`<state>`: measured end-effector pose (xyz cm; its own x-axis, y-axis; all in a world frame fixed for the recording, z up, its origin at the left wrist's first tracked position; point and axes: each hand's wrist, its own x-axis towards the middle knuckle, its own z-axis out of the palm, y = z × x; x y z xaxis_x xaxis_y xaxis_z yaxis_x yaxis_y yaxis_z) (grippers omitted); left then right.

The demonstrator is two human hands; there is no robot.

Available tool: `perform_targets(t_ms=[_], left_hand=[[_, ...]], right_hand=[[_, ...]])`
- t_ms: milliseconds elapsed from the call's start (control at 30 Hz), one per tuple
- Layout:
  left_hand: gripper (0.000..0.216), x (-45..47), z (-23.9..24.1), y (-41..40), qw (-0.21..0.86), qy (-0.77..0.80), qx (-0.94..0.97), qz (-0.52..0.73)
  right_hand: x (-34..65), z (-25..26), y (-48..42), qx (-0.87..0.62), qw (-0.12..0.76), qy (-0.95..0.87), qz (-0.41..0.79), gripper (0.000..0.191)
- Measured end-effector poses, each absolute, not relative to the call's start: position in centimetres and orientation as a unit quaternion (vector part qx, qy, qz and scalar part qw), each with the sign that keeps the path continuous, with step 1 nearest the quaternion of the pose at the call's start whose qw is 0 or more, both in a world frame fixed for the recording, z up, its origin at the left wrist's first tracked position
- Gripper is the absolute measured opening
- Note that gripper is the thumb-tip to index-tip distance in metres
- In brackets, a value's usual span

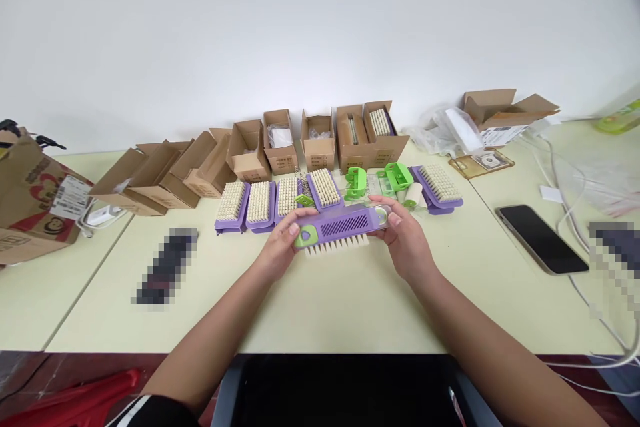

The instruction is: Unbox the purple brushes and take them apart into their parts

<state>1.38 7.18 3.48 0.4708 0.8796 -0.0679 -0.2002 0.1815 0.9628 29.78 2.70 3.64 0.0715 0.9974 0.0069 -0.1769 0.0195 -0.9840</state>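
Observation:
Both hands grip a purple brush above the front of the table. It has slanted slots, light green ends and a row of cream bristles pointing down. My left hand is closed on its green left end, thumb on top. The other end sits between the thumb and fingers of my right hand. Just behind are similar purple pieces with cream bristles, bristle side up. Two bright green plastic parts and a white roller lie near my right hand.
Open cardboard boxes line the wall, some holding bristled pieces or plastic bags. A larger printed carton stands at left. On the right are a phone, white cables and another open box. Part of the table is pixelated.

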Motion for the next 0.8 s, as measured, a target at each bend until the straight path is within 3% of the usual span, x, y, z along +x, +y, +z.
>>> perform_targets(t_ms=[167,267,533,800], left_hand=[[0.09,1.8,3.4,7.1,0.753,0.252,0.576,0.194],[0.1,2.5,3.5,6.5,0.743,0.257,0.597,0.158],[0.056,3.7,4.9,5.9,0.781,0.253,0.562,0.1],[0.06,3.2,4.4,6.0,0.774,0.301,0.551,0.083]], right_hand=[[29.5,3.9,2.8,-0.497,0.49,-0.455,0.553,0.047],[28.3,3.7,2.4,-0.482,0.426,-0.486,0.591,0.046],[27.2,3.0,2.1,-0.469,0.342,-0.508,0.637,0.055],[27.2,3.2,2.1,-0.479,0.337,-0.516,0.625,0.047]])
